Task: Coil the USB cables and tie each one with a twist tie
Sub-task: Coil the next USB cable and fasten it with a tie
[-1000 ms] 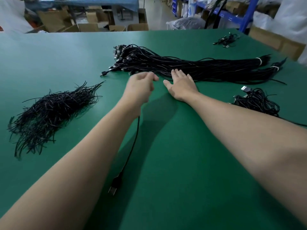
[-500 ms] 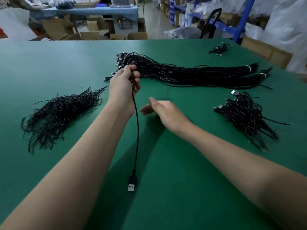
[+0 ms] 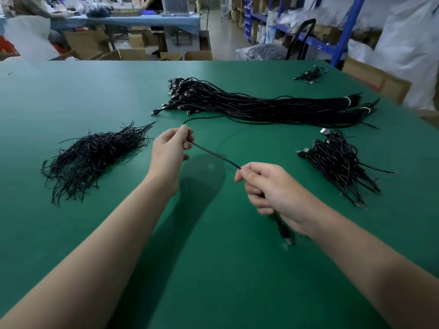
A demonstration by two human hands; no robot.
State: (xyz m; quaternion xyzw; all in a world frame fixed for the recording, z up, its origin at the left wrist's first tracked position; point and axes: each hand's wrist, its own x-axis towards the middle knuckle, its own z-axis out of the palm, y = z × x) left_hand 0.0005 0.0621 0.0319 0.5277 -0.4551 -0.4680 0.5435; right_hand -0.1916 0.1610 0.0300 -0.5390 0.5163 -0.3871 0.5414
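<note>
Place: packing workshop inside a warehouse.
Foreground: wide green surface [image 3: 71, 96] carrying bulk heaps of black USB cables [image 3: 261, 105] and twist ties [image 3: 95, 153].
Upper right: blue steel racking [image 3: 348, 32], white plastic sacks [image 3: 403, 51].
Upper left: open cardboard boxes [image 3: 128, 54], a second blue-covered surface [image 3: 142, 21] behind.

Even, fairly bright overhead light falls on the matte green table [image 3: 71, 233]. A soft-edged shadow lies on it beneath the forearms [image 3: 107, 245]. Motion blur smears the USB cable [image 3: 215, 155] where its plug [image 3: 288, 240] hangs below the right hand [image 3: 278, 193]. Wide-angle distortion bows the table's far edge and stretches the corners; the background looks slightly soft
</note>
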